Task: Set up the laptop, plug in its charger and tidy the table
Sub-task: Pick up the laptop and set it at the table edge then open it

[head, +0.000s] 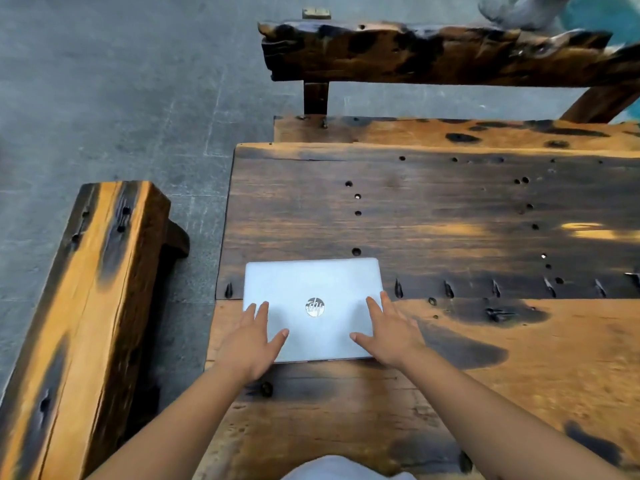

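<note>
Two hands lay flat on one closed laptop at the table's near left corner.

One silver laptop (313,308), lid shut with a round logo at its centre, sat on the rough wooden table (450,216). The left hand (254,341) rested on its near left part and the right hand (389,336) on its near right part, both with fingers spread and gripping nothing. The tabletop was dark-stained orange planks, dotted with holes. Two wooden benches stood by: one bench (79,323) to the left, a far bench (433,53) beyond the table. Grey paved floor (121,98) lay around them.
</note>
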`<action>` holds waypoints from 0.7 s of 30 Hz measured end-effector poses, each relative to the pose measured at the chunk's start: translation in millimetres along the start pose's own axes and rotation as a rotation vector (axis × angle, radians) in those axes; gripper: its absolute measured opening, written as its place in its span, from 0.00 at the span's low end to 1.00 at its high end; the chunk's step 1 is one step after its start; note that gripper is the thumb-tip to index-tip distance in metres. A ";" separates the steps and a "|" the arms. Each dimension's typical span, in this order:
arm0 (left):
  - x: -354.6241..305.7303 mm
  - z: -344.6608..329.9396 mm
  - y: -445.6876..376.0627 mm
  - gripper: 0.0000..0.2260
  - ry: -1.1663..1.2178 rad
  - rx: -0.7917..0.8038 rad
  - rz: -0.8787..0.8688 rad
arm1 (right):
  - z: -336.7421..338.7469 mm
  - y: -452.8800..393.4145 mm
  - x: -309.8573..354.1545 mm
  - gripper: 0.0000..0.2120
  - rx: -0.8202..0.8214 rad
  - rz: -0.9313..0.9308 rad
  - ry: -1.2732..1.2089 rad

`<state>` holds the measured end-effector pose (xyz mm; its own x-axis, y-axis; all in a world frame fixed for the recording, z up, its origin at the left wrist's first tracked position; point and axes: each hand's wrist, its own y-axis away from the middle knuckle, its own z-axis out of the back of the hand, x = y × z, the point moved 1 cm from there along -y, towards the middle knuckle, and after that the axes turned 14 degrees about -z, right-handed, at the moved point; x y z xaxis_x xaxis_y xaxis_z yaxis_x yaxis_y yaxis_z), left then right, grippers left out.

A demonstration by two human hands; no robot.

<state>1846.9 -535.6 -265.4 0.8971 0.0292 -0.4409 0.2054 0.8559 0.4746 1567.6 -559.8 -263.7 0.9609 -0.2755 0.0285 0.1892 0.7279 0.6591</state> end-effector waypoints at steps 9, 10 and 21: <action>22.1 -9.5 -55.8 0.29 0.567 -0.258 0.262 | 3.0 -77.5 17.1 0.41 0.061 -0.234 -0.578; 23.4 -9.7 -59.8 0.31 0.577 -0.279 0.289 | 2.0 -82.7 18.2 0.40 0.053 -0.284 -0.619; 34.3 0.7 -93.3 0.32 0.800 -0.303 0.662 | -4.5 -112.8 7.4 0.28 0.168 -0.533 -0.994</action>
<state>1858.7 -614.8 -324.3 0.2565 0.7676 -0.5874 -0.4301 0.6349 0.6419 1554.3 -641.1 -341.1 0.1667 -0.9543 0.2482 0.4233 0.2966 0.8560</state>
